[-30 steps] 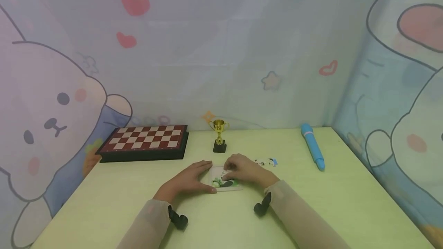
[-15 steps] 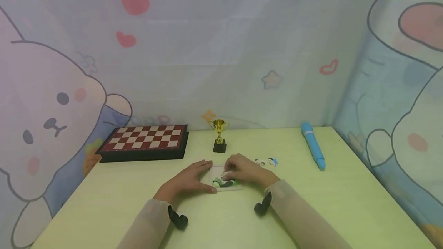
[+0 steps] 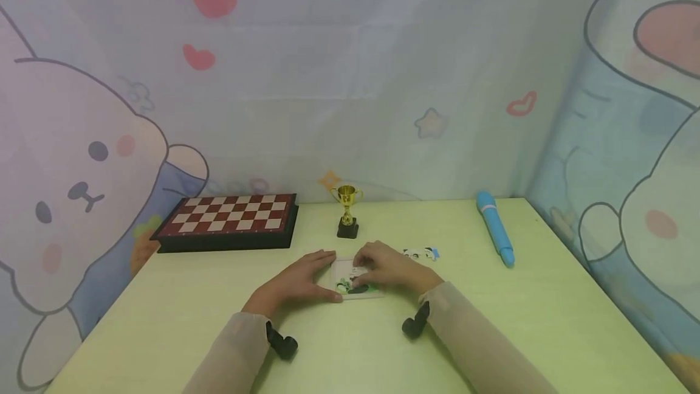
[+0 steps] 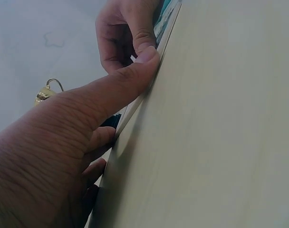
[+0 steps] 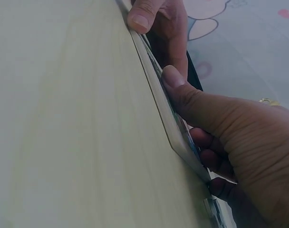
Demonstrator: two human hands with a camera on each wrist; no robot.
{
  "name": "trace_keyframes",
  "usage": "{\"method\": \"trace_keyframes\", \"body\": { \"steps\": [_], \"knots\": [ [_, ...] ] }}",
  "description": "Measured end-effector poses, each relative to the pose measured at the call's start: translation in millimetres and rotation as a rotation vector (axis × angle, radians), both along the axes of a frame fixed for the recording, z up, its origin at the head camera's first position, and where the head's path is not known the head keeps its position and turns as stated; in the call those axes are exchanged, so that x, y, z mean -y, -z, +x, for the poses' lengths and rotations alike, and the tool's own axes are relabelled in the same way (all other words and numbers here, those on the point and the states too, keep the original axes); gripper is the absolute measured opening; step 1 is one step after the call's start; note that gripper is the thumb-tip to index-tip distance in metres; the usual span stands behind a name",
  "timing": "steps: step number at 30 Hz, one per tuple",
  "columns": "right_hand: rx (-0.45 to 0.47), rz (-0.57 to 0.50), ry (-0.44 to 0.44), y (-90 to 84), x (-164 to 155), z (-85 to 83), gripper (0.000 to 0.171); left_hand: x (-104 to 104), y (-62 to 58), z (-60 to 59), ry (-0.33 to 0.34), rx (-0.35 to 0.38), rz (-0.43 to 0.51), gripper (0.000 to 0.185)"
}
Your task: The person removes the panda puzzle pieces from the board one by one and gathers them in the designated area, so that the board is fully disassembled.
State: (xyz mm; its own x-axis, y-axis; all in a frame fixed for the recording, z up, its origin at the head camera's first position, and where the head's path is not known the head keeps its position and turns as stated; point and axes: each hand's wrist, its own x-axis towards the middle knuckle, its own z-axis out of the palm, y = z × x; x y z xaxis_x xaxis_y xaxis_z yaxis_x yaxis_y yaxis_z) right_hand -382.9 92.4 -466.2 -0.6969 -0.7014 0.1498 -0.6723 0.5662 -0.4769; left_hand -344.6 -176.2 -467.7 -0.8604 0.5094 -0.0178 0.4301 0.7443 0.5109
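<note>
A small pale puzzle tray lies flat on the table in the head view, with a green and black panda picture along its near part. My left hand spans the tray's left side, its fairly straight thumb at the near edge and its fingers at the far corner. My right hand bends over the tray from the right. Thumb and fingertips pinch a white and dark puzzle piece low over the picture. In the right wrist view the right thumb rests at the tray's rim, and the piece is mostly hidden.
Another puzzle piece with a panda face and blue corner lies beyond the right hand. A gold trophy cup stands behind the tray. A chessboard box sits at the back left, a blue pen-shaped tube at the back right.
The right fingertips have shifted slightly over the tray, and a bit more of the piece shows between them. The left hand stays put. The head view has tilted slightly downward.
</note>
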Motion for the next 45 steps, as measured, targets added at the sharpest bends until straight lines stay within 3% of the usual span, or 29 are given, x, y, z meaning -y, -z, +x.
{"method": "trace_keyframes", "body": {
  "steps": [13,24,30,37,45],
  "knots": [
    [0.062,-0.024,0.027,1.7,1,-0.4,0.045,1,-3.7,1.9,0.005,0.004,0.008,0.105],
    [0.150,-0.135,0.040,7.2,2,-6.0,0.022,2,-3.9,1.2,0.004,0.001,-0.002,0.105],
    [0.192,-0.185,0.027,-0.7,2,-1.4,0.031,2,-4.4,0.8,-0.002,0.011,-0.009,0.106],
    [0.167,-0.160,-0.004,-10.3,2,-5.9,0.021,1,-11.1,-2.5,0.011,-0.017,-0.011,0.106],
    [0.085,-0.184,-0.060,-2.8,1,-4.8,0.014,1,-0.9,-0.9,-0.011,0.020,-0.016,0.107]
  ]
}}
